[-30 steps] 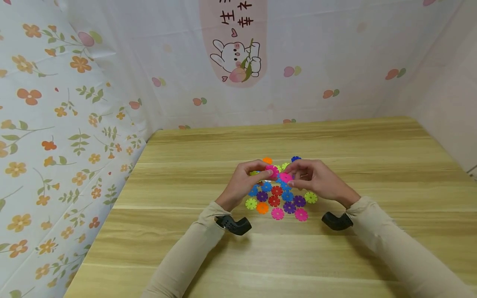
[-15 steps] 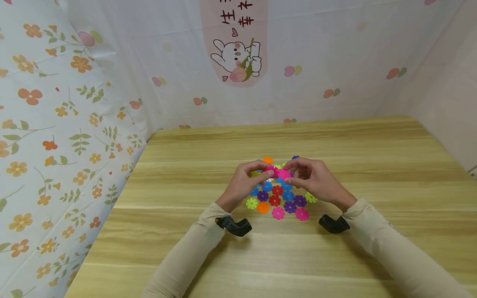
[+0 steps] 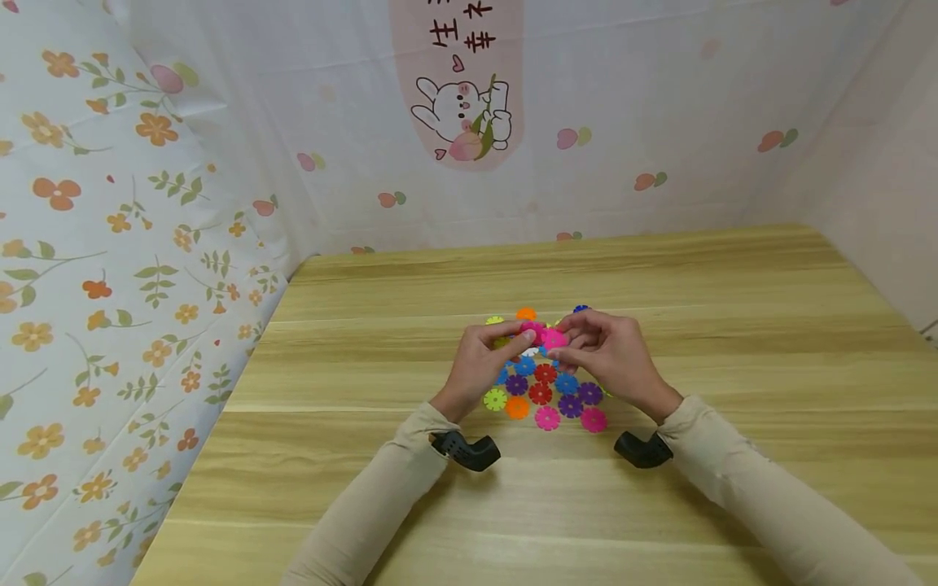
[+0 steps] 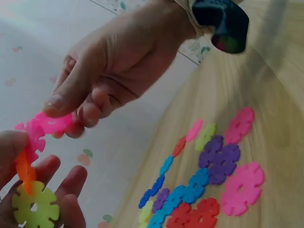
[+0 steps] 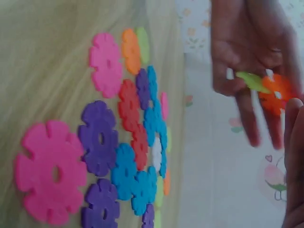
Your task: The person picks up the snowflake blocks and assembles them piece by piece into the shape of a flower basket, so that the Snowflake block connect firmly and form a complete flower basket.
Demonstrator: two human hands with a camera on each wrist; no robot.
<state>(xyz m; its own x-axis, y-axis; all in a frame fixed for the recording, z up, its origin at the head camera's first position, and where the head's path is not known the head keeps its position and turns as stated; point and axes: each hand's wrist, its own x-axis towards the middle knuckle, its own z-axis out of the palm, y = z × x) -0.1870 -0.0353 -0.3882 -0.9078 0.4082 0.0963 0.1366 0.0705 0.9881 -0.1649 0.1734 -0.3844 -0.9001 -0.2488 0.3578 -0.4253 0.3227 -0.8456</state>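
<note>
Head view: left hand pinches one pink disc, right hand pinches another pink disc

Wood-grain table; multicoloured notched discs lying on it, clustered close together.

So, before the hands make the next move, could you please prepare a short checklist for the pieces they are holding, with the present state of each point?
1. Left hand pinches the left pink piece: ok.
2. Orange piece sits between that pink one and the yellow-green piece, in a chain: ok.
3. Right hand pinches the right pink piece: ok.
4. The two pink pieces meet edge to edge: ok.
5. Their slots fully engaged: cannot tell, fingers and blur hide the joint.
6. Held pieces raised off the table: ok.
</note>
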